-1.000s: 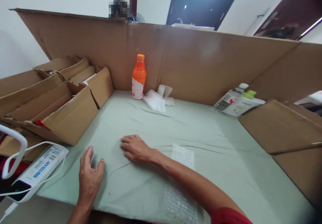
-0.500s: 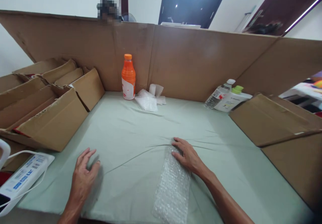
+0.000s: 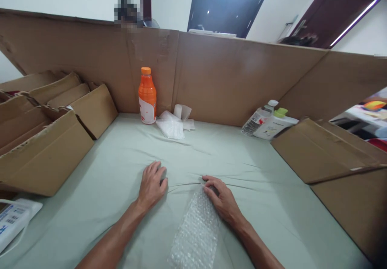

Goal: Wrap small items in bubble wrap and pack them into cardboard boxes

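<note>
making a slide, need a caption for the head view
Right hand at the far end of the bubble wrap, left hand apart from it, orange bottle standing behind.

The left hand point(image 3: 151, 185) has neared the bubble wrap point(image 3: 196, 230).

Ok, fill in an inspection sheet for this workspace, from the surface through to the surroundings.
Surface: pale green cloth, creased.
Work items: bubble wrap, lying near the front edge of the view.
Clutter: orange bottle, upright; crumpled white wrapping beside it; clear bottle, tilted; white container with green cap.
Hands: left hand open, holding nothing visible; right hand at the wrap's upper corner, grip unclear.
Cables: white cable at far left, over a white labelled unit.
Surroundings: cardboard panel behind; cardboard boxes both sides.
</note>
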Demonstrator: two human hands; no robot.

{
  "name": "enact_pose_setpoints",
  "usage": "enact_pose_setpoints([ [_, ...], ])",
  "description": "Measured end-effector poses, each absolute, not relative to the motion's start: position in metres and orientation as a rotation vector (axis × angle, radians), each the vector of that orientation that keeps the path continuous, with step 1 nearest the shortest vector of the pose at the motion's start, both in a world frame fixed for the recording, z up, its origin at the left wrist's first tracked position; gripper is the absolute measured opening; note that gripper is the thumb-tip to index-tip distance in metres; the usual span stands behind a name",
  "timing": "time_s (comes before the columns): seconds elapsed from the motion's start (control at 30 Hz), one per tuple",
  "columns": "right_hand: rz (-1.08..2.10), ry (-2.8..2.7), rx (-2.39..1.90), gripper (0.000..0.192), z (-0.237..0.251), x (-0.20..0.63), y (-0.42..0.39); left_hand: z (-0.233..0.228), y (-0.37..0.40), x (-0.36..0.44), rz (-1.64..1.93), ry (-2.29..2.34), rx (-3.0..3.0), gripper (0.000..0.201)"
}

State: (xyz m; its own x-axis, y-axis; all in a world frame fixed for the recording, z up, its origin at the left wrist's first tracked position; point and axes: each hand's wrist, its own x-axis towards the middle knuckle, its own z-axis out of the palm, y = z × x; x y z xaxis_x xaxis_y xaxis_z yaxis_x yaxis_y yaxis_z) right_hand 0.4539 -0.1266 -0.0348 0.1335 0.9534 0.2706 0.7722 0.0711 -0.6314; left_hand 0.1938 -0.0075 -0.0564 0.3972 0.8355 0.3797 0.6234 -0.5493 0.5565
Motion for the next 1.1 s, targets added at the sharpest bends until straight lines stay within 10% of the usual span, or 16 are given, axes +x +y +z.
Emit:
enact_pose_setpoints([
  [0.57, -0.138, -1.762, -1.738, 0.019, 0.008, 0.439, 0.119, -0.068, -0.009, 0.185, 1.022, 1.185, 2.482, 0.026],
  [0.83, -0.34, -1.681, -2.0, 0.025, -0.01, 0.51, -0.005, -0.083, -0.003, 0.177, 1.066, 1.123, 2.587, 0.026],
  [1.1, -0.696, -1.258, -2.312, 0.035, 0.079, 0.659, -0.157, -0.085, 0.0, 0.174, 1.022, 1.142, 2.601, 0.029],
])
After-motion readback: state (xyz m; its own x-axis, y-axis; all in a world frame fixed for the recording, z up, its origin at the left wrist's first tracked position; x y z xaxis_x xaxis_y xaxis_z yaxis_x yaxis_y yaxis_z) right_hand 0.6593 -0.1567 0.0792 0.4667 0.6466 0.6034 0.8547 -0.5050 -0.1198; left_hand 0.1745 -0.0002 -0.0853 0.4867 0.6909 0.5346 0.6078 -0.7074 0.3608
